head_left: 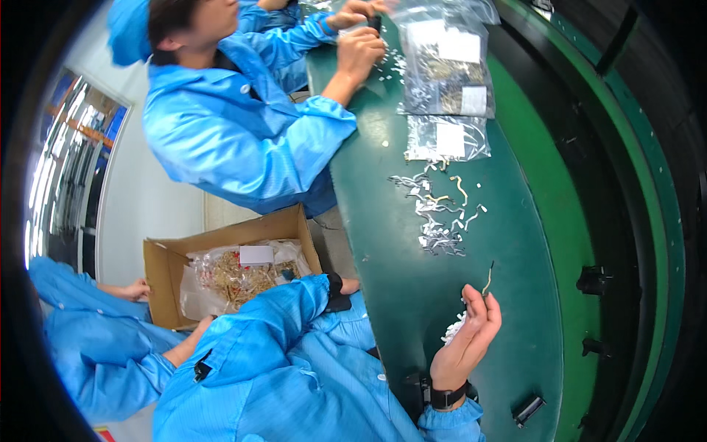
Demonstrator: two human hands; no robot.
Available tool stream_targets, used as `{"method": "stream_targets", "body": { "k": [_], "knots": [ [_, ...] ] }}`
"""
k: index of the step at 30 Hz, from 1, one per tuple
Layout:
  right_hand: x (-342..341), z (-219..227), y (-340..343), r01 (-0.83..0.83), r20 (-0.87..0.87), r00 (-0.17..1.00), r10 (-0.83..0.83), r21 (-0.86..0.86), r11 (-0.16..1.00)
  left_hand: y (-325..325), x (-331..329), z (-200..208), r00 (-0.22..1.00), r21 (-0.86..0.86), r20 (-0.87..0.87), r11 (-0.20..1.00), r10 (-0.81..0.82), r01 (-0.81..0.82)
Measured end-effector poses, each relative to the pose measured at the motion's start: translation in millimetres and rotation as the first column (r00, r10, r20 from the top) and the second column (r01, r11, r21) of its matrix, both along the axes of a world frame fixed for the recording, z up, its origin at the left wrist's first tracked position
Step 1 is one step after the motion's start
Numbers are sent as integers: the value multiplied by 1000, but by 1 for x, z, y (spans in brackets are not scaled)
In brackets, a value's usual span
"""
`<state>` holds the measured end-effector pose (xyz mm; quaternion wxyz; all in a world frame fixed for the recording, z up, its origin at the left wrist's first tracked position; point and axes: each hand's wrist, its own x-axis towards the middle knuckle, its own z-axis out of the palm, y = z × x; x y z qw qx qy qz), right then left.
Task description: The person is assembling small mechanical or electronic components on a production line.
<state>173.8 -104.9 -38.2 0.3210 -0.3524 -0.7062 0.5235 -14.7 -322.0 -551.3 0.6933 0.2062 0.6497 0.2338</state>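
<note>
My right hand [470, 335], with a dark watch on its wrist, is over the green table. Its fingertips are closed on a short yellowish wire [488, 280] with a black end pointing away from me. Small white pieces [454, 329] show along the palm's left side; whether they lie in the hand or on the table, I cannot tell. My left hand [350, 286] rests low beside the table's left edge, near my lap, below a black cuff. Its fingers are mostly hidden. Ahead of my right hand lies a loose spread of short white, grey and yellowish wires [444, 239].
Clear bags [448, 138] of parts with white labels lie farther up the table [412, 295]. A co-worker in blue [243, 132] works at the far left side. Another person's hand [136, 289] touches a cardboard box [163, 276] of bagged parts. A black cylindrical object [528, 410] lies near right.
</note>
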Motion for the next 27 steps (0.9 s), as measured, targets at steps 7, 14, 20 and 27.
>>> {"method": "stream_targets", "body": {
  "k": [7,14,20,27],
  "knots": [
    [19,-4,11,37,-101,994,-45,-78,996,0,29,86,991,-168,133,985,-14,36],
    [14,-6,-11,118,-164,978,-128,-71,990,-54,46,170,980,-218,164,973,116,-79],
    [23,4,-25,173,-417,892,-176,-46,984,-68,54,206,893,-64,287,937,347,-344],
    [95,-1,-31,294,-312,903,-295,-53,954,-202,85,369,919,280,-351,957,179,-80]
  ]
}}
